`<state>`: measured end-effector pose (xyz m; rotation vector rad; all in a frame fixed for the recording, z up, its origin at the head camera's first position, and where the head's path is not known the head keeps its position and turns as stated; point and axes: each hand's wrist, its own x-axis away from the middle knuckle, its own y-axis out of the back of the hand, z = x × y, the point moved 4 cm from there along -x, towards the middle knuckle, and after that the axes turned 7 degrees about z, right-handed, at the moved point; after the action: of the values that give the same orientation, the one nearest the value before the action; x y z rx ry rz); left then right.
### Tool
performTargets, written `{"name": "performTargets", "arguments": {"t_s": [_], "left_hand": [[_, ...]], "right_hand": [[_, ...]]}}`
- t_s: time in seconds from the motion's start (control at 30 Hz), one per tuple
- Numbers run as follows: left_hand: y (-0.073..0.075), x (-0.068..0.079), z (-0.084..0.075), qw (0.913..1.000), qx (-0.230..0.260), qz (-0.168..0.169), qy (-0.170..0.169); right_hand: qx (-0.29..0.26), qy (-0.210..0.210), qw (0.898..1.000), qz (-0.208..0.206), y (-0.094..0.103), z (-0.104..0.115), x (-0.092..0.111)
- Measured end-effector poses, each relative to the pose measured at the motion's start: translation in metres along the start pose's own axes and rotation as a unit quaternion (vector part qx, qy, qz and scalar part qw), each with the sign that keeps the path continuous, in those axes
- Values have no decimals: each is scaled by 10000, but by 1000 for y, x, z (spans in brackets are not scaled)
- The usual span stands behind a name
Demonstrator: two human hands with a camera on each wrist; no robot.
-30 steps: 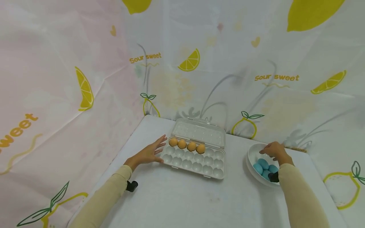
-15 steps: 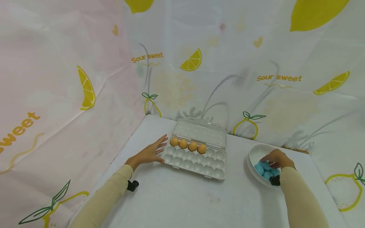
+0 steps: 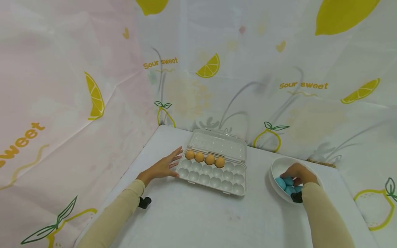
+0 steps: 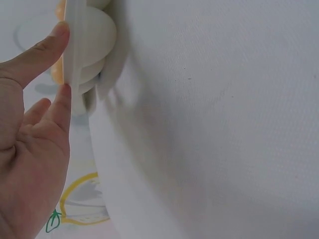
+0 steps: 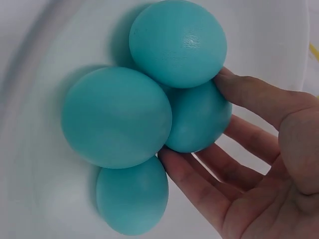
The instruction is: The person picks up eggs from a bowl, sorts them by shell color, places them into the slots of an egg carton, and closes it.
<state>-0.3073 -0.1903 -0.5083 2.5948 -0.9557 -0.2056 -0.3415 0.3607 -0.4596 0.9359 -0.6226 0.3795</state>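
Note:
A white plastic egg box (image 3: 214, 174) lies with its clear lid (image 3: 217, 144) tipped back. Several orange-brown eggs (image 3: 209, 159) fill part of its far row; the nearer cups hold none. At the box's left end is my left hand (image 3: 159, 167), fingers spread, with the thumb and a fingertip touching the rim (image 4: 74, 59) in the left wrist view. My right hand (image 3: 299, 173) reaches into a white bowl (image 3: 279, 165) of several blue eggs (image 5: 117, 117). Thumb and fingers close around one blue egg (image 5: 199, 117), partly hidden behind its neighbours.
A white-covered table (image 3: 201, 220) carries the box and the bowl, with a gap between them. Behind it and to the left hang lemon-printed sheets (image 3: 242, 86). Black camera mounts (image 3: 144, 202) sit at both wrists.
My right hand has lowered from above the blue eggs into the bowl and taken one between thumb and fingers. My left hand stays at the egg box.

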Motion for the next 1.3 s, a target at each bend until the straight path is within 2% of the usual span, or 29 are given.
{"name": "performTargets", "arguments": {"t_s": [0.17,0.43,0.7,0.83,1.03,1.3], "left_hand": [[-1,-1,1,10000,22,14,13],[2,-1,3,9999,-162,-24,42],[1,-2,4,9999,-99,-4,139],[1,-2,4,9999,-73,-27,134],[1,-3,4,10000,-38,-44,40],[1,-2,5,9999,-61,-19,130]], "right_hand": [[109,146,9997,-190,5,4,-1],[463,807,9943,-519,12,20,9],[744,1200,9829,-1185,20,38,21],[672,1337,9765,-1550,22,48,29],[781,1531,9638,-2039,22,67,35],[737,2291,9315,-2729,9,104,34]]}}
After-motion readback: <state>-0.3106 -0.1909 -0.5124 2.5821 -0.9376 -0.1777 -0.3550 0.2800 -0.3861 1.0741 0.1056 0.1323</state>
